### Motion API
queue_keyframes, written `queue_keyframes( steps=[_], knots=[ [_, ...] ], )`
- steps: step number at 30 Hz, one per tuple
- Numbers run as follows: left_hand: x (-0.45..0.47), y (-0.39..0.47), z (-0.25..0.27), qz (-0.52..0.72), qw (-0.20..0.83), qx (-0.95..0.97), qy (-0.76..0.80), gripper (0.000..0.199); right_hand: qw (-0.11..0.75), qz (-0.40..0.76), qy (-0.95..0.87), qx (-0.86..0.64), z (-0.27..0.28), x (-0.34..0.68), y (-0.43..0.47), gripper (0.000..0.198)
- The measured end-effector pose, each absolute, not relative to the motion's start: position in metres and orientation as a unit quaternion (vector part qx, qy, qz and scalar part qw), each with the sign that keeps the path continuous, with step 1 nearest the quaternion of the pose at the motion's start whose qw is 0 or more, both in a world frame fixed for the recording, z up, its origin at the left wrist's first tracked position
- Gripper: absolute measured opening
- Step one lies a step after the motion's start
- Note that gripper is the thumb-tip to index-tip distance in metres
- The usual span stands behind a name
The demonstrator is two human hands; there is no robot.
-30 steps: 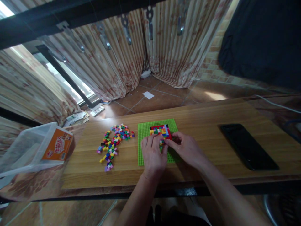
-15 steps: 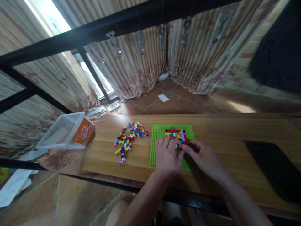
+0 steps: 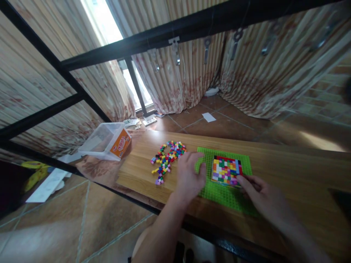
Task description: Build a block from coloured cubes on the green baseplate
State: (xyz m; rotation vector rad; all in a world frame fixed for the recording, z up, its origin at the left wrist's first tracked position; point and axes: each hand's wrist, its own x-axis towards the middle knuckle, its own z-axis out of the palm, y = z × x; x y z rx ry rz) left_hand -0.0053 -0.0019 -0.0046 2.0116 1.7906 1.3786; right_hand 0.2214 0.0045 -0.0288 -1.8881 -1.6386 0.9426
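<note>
A multicoloured block of small toy bricks (image 3: 223,171) sits on the green studded baseplate (image 3: 223,199); red and black bricks line its far edge. My right hand (image 3: 259,190) is at the block's near right corner, thumb on the corner and fingers curled along the side, closed on it. Left of the block, my left hand (image 3: 190,177) is raised over the baseplate's left edge and the table. Its thumb and fingers are apart and nothing shows between them. Loose toy bricks (image 3: 164,160) lie in a pile just beyond and left of this hand.
The wooden table (image 3: 137,168) runs across the view. A clear plastic box (image 3: 100,140) with an orange label stands at its left end. A dark flat object (image 3: 341,201) lies at the right. A black metal rail (image 3: 192,25) crosses above, with curtains (image 3: 175,84) behind it.
My left hand has come off the brick block and moved left toward the loose bricks, its fingers parting. My right hand stays at the block's corner. The view has turned to the left.
</note>
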Motion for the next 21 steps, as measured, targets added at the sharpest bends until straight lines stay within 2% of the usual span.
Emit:
queue_keyframes(
  steps=[3, 7, 12, 17, 21],
  knots=[
    [-0.067, 0.007, 0.000, 0.428, 0.012, 0.526, 0.734, 0.021, 0.240, 0.346, -0.581, -0.696, -0.029, 0.227, 0.008, 0.051],
    [-0.125, 0.006, 0.000, 0.271, -0.008, 0.430, 0.861, 0.033, 0.248, 0.348, -0.574, -0.698, -0.030, 0.230, 0.011, 0.047],
    [-0.131, 0.003, -0.003, 0.182, 0.030, 0.457, 0.870, 0.035, 0.235, 0.340, -0.580, -0.702, -0.032, 0.227, 0.014, 0.047],
    [-0.129, 0.009, -0.009, 0.149, 0.033, 0.473, 0.868, 0.026, 0.253, 0.326, -0.589, -0.695, -0.030, 0.222, 0.016, 0.049],
    [-0.135, 0.012, -0.012, 0.134, 0.031, 0.481, 0.866, 0.026, 0.263, 0.311, -0.601, -0.687, -0.027, 0.220, 0.015, 0.049]
  ],
)
